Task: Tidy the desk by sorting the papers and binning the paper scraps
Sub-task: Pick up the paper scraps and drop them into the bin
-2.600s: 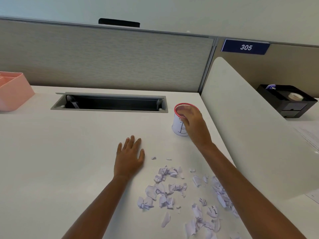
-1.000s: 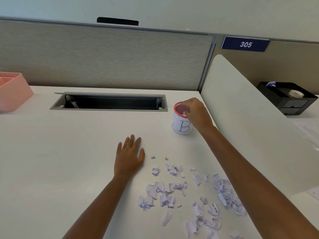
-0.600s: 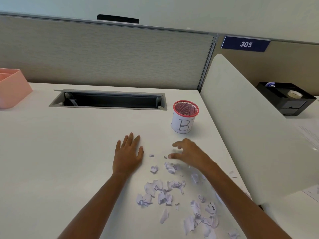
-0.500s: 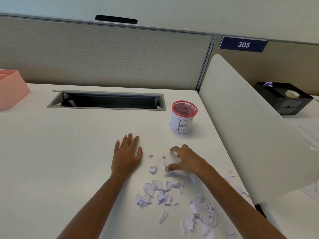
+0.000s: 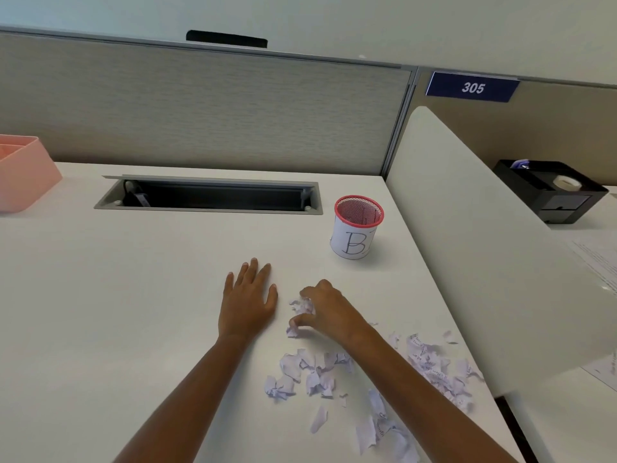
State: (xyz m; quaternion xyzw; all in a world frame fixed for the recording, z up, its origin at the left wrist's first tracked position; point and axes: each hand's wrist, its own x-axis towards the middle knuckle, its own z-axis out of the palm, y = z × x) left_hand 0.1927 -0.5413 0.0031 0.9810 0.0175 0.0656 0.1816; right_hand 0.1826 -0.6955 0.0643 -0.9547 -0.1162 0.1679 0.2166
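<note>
Several torn white paper scraps [image 5: 310, 372] lie scattered on the white desk [image 5: 117, 312] near its right front. A red mesh cup [image 5: 357, 227] wrapped in white paper marked "B" stands upright behind them. My right hand [image 5: 329, 312] sits at the far end of the scrap pile, fingers and thumb curled around a few crumpled scraps [image 5: 302, 307]. My left hand [image 5: 247, 300] rests flat on the desk, fingers straight, just left of the right hand and touching no paper.
A recessed cable tray [image 5: 210, 195] opens in the desk at the back. A pink organiser [image 5: 20, 175] stands far left. A white divider panel [image 5: 484, 248] borders the right side; beyond it sit a black desk organiser [image 5: 551, 192] and printed sheets [image 5: 601, 259].
My right hand left the cup's rim, came back toward me to the scraps and curled its fingers around a few of them. The left hand stayed flat in place.
</note>
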